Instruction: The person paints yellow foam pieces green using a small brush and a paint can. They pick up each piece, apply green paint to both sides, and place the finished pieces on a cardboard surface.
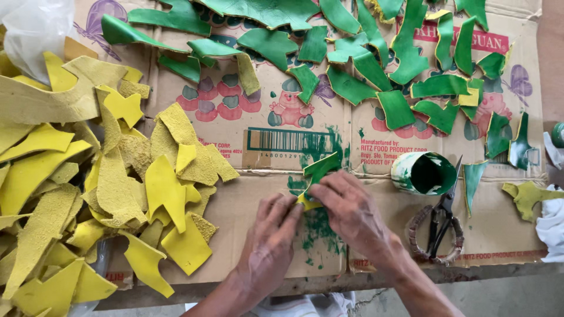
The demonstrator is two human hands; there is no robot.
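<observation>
Both hands meet over a flattened cardboard sheet (247, 194) smeared with green paint. My left hand (271, 235) pinches the yellow lower edge of a small leather scrap (318, 171), green on its upper face. Fingers of my right hand (351, 208) press on the same scrap from the right. The scrap lies over a green paint smear (318, 226). Whether a brush is held is hidden by the fingers.
A heap of yellow scraps (88, 188) fills the left. Several green-painted scraps (364, 64) lie spread across the top. A small paint cup (425, 173) with green paint stands right of my hands, scissors (442, 226) below it. A white cloth (552, 226) sits at the right edge.
</observation>
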